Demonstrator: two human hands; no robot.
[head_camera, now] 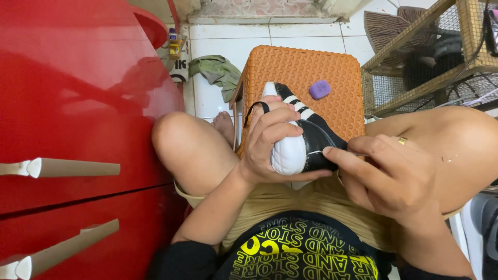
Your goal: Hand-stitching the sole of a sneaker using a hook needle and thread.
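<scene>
1. Floor first: white glazed tile (pixel 228 49) with grey grout lines fills the upper middle of the frame, running up to a rough concrete threshold (pixel 254 9) along the top edge.
2. Sitting on that tile, dead centre, is an orange plastic stool (pixel 332 78) with a woven-pattern top. A small purple block (pixel 320 89) lies on the stool's top, toward its right side.
3. The black sneaker with white stripes (pixel 303 137) is in the middle of the frame, held over the near edge of the stool above the person's lap, white toe cap pointing down toward the camera.
4. Left hand (pixel 270 145) is wrapped around the white toe end, fingers curled and pressed together over it, a black lace loop lying over the index finger.
5. Right hand (pixel 386 173) comes in from the right, thumb and index fingertip pinching the black side of the shoe; there's a gold ring on one finger.
6. Whole left side is a glossy red cabinet (pixel 78 103) with two cream handles.
7. A crumpled green cloth (pixel 220 72) lies on the tile just left of the stool.
8. Upper right: a wooden cage with wire mesh (pixel 430 57), and a striped brown mat (pixel 386 26) behind it.
</scene>
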